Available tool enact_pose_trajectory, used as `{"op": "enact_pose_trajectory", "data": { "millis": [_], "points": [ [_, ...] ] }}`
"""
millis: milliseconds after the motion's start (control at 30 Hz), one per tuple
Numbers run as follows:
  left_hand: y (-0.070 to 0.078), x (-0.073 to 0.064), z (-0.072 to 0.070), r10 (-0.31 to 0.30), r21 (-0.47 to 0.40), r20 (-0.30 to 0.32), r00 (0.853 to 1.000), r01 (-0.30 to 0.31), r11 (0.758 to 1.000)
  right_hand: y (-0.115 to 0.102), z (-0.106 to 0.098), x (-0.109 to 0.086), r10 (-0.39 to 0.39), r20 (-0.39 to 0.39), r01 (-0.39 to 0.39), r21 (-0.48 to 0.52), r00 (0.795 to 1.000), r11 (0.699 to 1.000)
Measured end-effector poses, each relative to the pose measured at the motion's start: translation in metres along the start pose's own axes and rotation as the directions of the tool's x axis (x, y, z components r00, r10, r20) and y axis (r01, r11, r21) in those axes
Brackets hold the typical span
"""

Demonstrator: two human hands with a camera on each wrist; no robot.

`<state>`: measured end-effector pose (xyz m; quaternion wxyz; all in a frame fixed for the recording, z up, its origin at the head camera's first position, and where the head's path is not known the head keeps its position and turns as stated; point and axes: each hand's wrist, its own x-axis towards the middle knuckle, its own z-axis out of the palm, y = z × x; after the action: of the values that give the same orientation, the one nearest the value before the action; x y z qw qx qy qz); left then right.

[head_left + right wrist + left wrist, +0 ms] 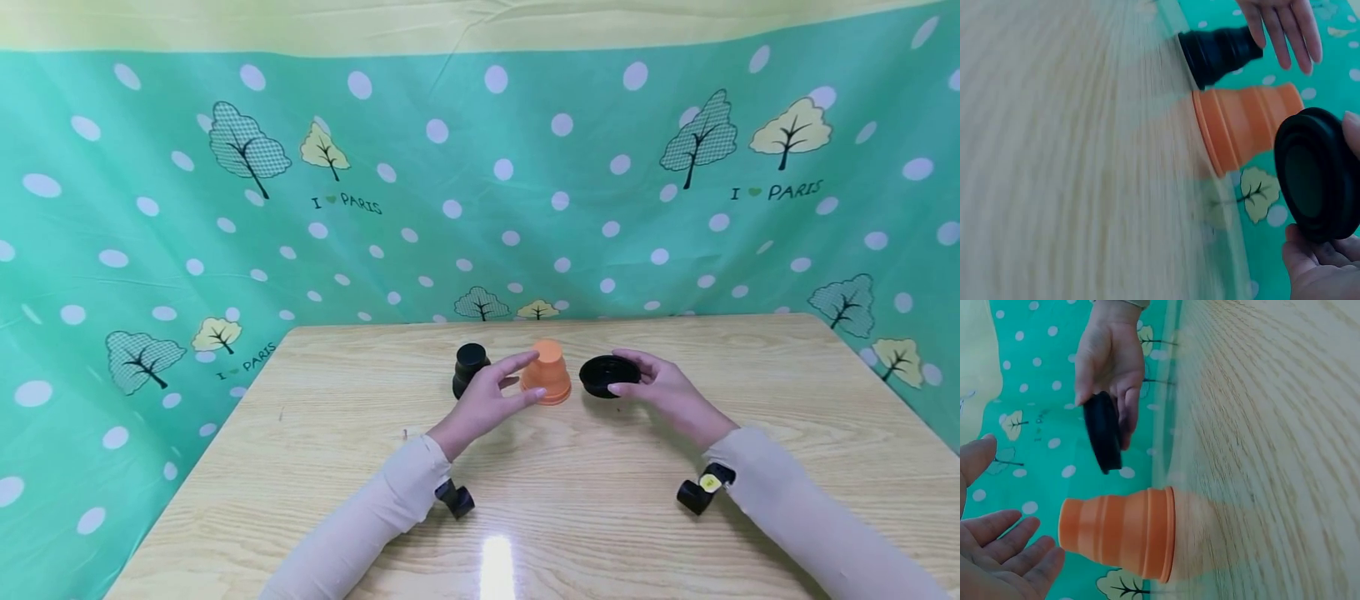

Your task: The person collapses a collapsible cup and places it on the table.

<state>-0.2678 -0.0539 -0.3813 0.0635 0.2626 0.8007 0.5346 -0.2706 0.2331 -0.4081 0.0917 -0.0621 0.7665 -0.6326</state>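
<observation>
An orange collapsible cup (pixel 548 377) stands upside down on the table, its ribbed wall widening to the rim. My left hand (pixel 486 407) is beside it with fingers and thumb spread and nothing held; in the left wrist view the fingertips (pixel 1047 562) are near the cup's narrow end. A second, black collapsible cup (pixel 471 358) stands upside down to the left, partly behind the left hand. My right hand (pixel 670 395) grips a flattened black collapsible cup (pixel 1313 175) between thumb and fingers, right of the orange one. In the left wrist view, this flattened cup (pixel 1102 432) is tilted and above the table.
The wooden table (pixel 585 500) ends at a green dotted curtain (pixel 525 208) behind the cups. Each wrist wears a small black camera, the left one (pixel 454 498) and the right one (pixel 697 496) both close over the tabletop.
</observation>
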Motion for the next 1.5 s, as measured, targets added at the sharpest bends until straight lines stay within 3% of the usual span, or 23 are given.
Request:
{"op": "enact_pose_trajectory", "data": {
  "millis": [67, 333, 767, 1133, 1500],
  "points": [
    [-0.011, 0.004, 0.001, -0.015, 0.007, -0.006, 1.0, 0.015, 1.0, 0.001, -0.004, 0.002, 0.022, -0.007, -0.022, -0.035, 1.0, 0.999],
    [-0.012, 0.006, 0.001, -0.032, -0.005, -0.02, 0.999, 0.032, 0.999, 0.006, -0.014, 0.008, 0.062, -0.021, -0.064, -0.132, 0.998, 0.989],
    [-0.019, 0.015, 0.004, -0.08, -0.029, -0.076, 0.994, 0.078, 0.997, 0.015, -0.032, 0.017, 0.078, 0.025, -0.073, -0.172, 0.997, 0.982],
    [-0.02, 0.02, 0.01, -0.092, -0.115, -0.116, 0.989, 0.079, 0.99, 0.023, -0.044, 0.02, 0.008, 0.119, 0.018, -0.215, 0.993, 0.976],
    [-0.03, 0.026, 0.019, -0.096, -0.112, -0.16, 0.982, 0.078, 0.991, 0.026, -0.045, 0.02, -0.015, 0.151, 0.046, -0.201, 0.988, 0.978]
  ]
}}
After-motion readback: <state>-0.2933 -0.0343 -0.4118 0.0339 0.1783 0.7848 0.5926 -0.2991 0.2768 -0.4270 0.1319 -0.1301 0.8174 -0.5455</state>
